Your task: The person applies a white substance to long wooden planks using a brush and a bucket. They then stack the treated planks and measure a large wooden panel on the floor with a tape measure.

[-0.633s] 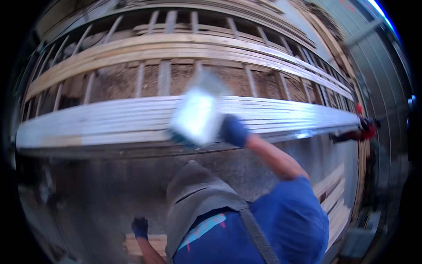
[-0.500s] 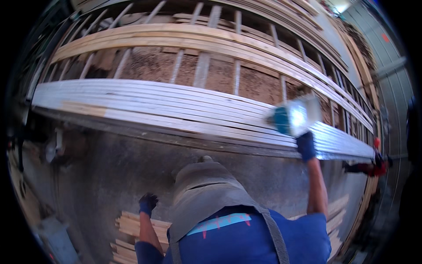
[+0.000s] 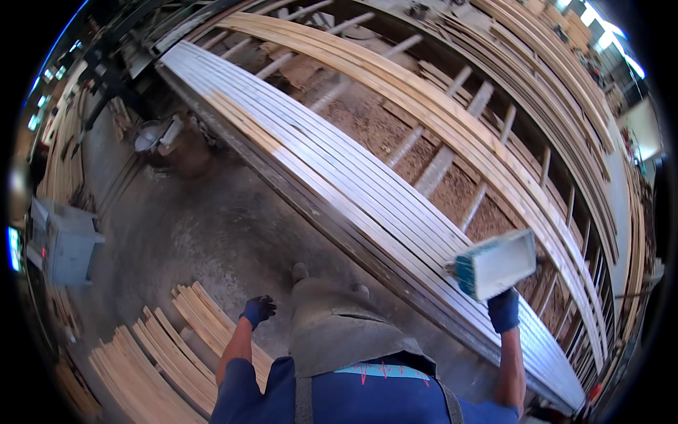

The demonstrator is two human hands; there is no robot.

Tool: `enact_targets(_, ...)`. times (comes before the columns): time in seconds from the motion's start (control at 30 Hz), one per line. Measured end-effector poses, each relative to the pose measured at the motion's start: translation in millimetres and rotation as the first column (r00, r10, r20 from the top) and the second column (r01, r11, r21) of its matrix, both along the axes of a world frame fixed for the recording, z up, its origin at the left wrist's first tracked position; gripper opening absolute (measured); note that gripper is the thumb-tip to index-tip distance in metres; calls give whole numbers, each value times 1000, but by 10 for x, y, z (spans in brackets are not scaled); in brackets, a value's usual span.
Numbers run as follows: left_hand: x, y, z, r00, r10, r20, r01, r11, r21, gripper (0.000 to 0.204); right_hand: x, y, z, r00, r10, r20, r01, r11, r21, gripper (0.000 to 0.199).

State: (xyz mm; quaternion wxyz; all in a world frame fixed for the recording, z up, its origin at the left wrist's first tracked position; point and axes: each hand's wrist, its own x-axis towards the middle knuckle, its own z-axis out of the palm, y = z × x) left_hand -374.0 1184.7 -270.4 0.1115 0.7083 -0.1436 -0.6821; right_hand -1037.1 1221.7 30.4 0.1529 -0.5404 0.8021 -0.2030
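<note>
My right hand (image 3: 503, 309), in a dark blue glove, is closed on the near side of a white and teal box-shaped tool (image 3: 503, 267). The tool rests on or just over a row of long boards (image 3: 367, 194) whose tops look white and wet; I cannot tell whether it touches them. A bare wood patch (image 3: 244, 120) shows on the nearest boards at the far left. My left hand (image 3: 259, 309), gloved too, hangs away from the boards over the floor, fingers apart and holding nothing.
Beyond the white row lie uncoated boards (image 3: 395, 71) across metal rollers (image 3: 406, 147). A dark rail (image 3: 311, 208) edges the near side. Stacked planks (image 3: 152, 357) lie behind my left arm, near a grey metal box (image 3: 70, 244). A bucket (image 3: 148, 136) stands at the far left.
The view has turned, so the boards now slant from upper left to lower right. My right hand still holds the tool over the white boards. The left fingers look more spread.
</note>
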Motion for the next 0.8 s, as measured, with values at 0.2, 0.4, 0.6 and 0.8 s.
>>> enact_targets(0.2,501,377,-196,978,210,17,-210,977,36,31,1396,-2412,-1,837,464,-290,-407,882,238,18)
enact_targets(0.4,1230,648,-456,926,375,-26,-368,919,144,33,3322,-4514,-90,849,498,-175,-502,864,22,26)
enact_targets(0.6,1995,271,-726,914,403,-38,-402,915,45,33,4207,-5316,47,863,483,-146,-487,873,12,30)
enact_targets(0.8,2029,-264,-227,879,474,-61,-476,879,-30,29,3283,-4193,-47,803,576,-153,-585,811,-19,24)
